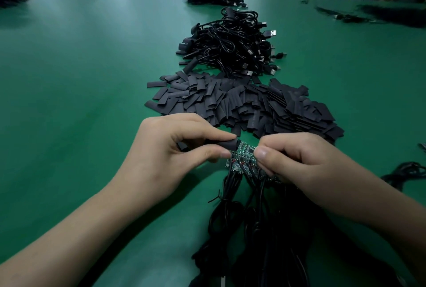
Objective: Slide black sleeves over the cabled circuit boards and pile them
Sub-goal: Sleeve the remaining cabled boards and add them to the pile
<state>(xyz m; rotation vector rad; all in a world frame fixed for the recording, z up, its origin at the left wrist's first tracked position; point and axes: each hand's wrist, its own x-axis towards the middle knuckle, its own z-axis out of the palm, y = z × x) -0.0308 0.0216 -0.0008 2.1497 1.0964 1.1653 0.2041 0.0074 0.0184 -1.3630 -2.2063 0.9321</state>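
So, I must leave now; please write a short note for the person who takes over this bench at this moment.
Left hand pinches a black sleeve; right hand pinches a circuit board from the cabled bunch below. Sleeve mouth meets the board's end, not over it yet. Loose sleeves lie just beyond; the pile of sleeved cables sits behind them. Left: push sleeve on, pile it, repeat.

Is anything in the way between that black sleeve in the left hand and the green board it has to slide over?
Nothing visible. The sleeve, pinched by the left hand, meets the end of the board; only the fingers of the right hand grip it further along.
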